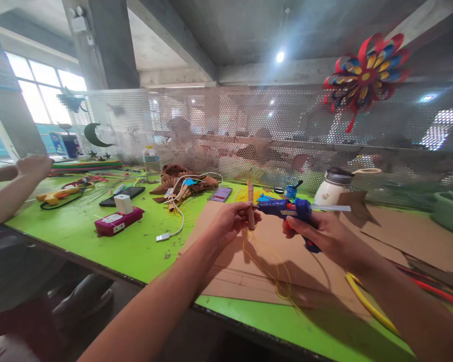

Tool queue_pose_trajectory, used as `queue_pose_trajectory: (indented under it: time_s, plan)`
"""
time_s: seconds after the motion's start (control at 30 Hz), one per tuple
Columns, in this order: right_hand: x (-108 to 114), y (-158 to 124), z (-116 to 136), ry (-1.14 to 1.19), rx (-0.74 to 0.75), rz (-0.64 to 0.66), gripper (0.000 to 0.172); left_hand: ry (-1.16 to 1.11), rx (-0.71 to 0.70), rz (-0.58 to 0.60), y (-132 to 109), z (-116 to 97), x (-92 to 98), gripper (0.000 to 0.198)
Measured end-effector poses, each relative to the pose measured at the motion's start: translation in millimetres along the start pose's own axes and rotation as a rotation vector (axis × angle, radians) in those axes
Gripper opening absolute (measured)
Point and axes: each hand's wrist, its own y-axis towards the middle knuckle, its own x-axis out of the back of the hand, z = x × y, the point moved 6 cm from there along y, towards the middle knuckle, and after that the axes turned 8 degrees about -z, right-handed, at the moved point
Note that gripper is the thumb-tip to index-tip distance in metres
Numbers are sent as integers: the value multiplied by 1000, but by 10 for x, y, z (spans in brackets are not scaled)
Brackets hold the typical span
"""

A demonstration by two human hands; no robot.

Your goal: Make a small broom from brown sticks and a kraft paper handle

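Pinching a brown strip (250, 193) is the left hand (232, 220); right hand (322, 232) grips glue gun (276, 208); flask (327, 191) hides its contents.

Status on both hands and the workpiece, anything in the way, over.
Left hand pinching brown strip. Right hand gripping blue glue gun, aimed at strip. Possible snag: yellow thread looping below, over cardboard.

Between the left fingers (241, 208), a brown strip (251, 193) looks matt and papery, while the right fingers (296, 223) wrap a glue gun (277, 208) of smooth, glossy blue plastic, fed by a translucent glue stick (334, 207). Below the fingers lies matt brown cardboard (264, 284) on a smooth, faintly shiny green desk (149, 261); beyond them stands a perforated, metallic-looking panel (226, 113), and left of them a glossy maroon plastic box (109, 226).
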Motion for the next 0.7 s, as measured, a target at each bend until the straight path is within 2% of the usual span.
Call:
queue_pose_trajectory:
  time_s: [0.7]
  plan:
    - [22, -29, -41, -100, 4, 64, 36, 13, 50, 1, 122, 80, 94, 16]
